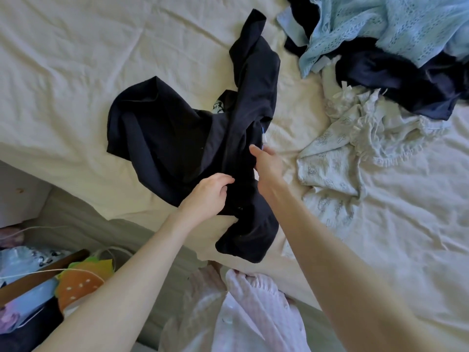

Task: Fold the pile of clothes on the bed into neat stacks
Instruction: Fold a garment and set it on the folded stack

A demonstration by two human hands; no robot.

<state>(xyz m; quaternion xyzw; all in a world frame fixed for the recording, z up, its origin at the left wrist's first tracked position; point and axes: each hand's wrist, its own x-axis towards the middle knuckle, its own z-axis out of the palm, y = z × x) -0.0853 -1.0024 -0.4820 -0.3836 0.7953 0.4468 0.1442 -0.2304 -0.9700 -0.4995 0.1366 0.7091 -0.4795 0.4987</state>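
A crumpled black garment (pixel 177 138) lies on the cream bed sheet (pixel 76 59), one end hanging over the bed's near edge. My left hand (pixel 208 194) grips its lower part with curled fingers. My right hand (pixel 266 163) holds the garment's right edge, thumb on top, fingers tucked under the cloth. A small white tag shows just above my right hand. To the right lies the pile: a pale printed garment (pixel 342 148), a dark navy piece (pixel 406 80) and a light blue knit (pixel 380 26).
The bed's left half shows bare wrinkled sheet. Below the bed edge at lower left sit a cardboard box (pixel 43 275), an orange strawberry-shaped cushion (pixel 78 288) and white cables. My pink pyjama top (pixel 248 313) fills the bottom centre.
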